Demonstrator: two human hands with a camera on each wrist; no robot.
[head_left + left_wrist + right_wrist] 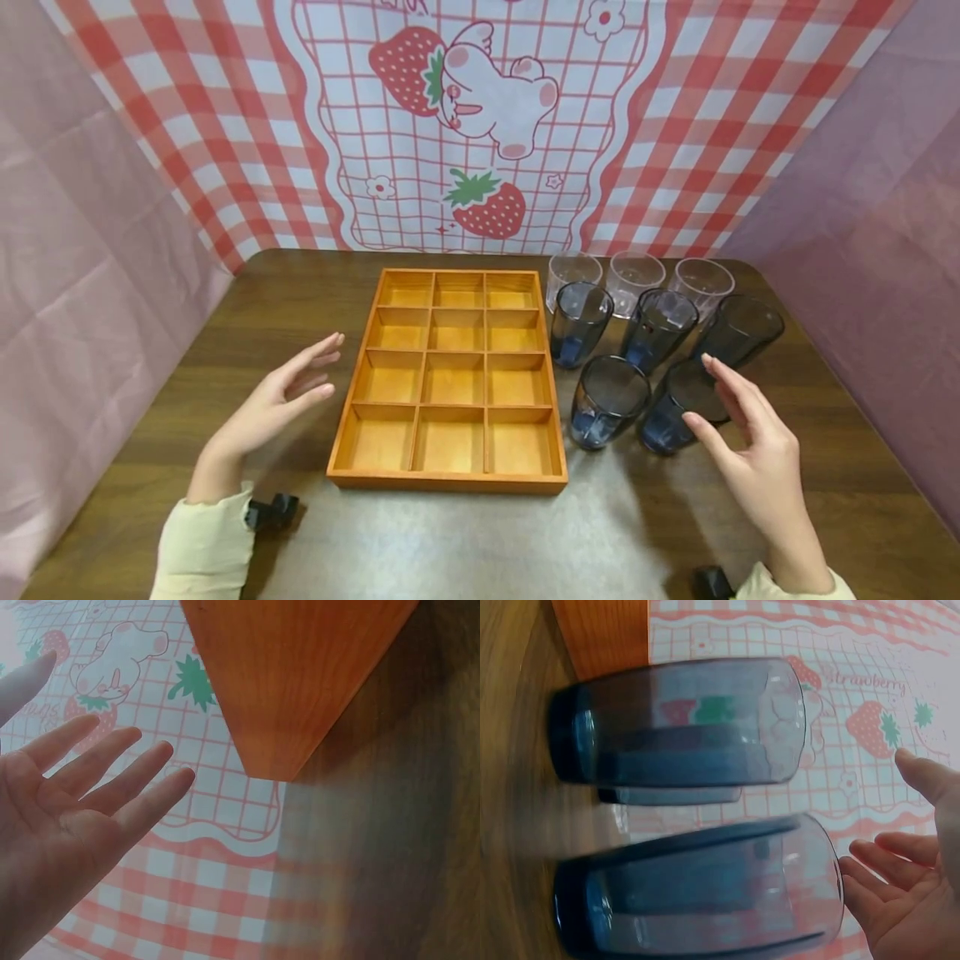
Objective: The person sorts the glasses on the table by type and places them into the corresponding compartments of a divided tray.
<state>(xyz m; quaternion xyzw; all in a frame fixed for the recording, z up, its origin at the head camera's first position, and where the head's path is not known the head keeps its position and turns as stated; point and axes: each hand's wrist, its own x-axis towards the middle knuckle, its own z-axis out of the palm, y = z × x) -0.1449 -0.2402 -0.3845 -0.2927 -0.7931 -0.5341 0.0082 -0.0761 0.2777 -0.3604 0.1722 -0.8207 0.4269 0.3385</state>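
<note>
A wooden tray [450, 481] divided into several compartments lies in the middle of the table. My left hand [273, 400] hovers at its left side, holding nothing. The left wrist view shows that hand's fingers [124, 776] spread apart from the tray's wall [300, 675]. To the tray's right stand several dark blue glasses. My right hand [757, 458] is beside the front right glass [663, 429], thumb and fingers apart. In the right wrist view the fingers are near that glass's rim [705, 892]; whether they touch it I cannot tell. The front left glass [600, 412] stands close by.
Three clear cups, one of them the middle cup [633, 279], stand in a row behind the blue glasses. A checked strawberry cloth [247, 125] hangs at the table's back edge. Pink fabric [82, 208] hangs at the left, purplish fabric [847, 250] at the right.
</note>
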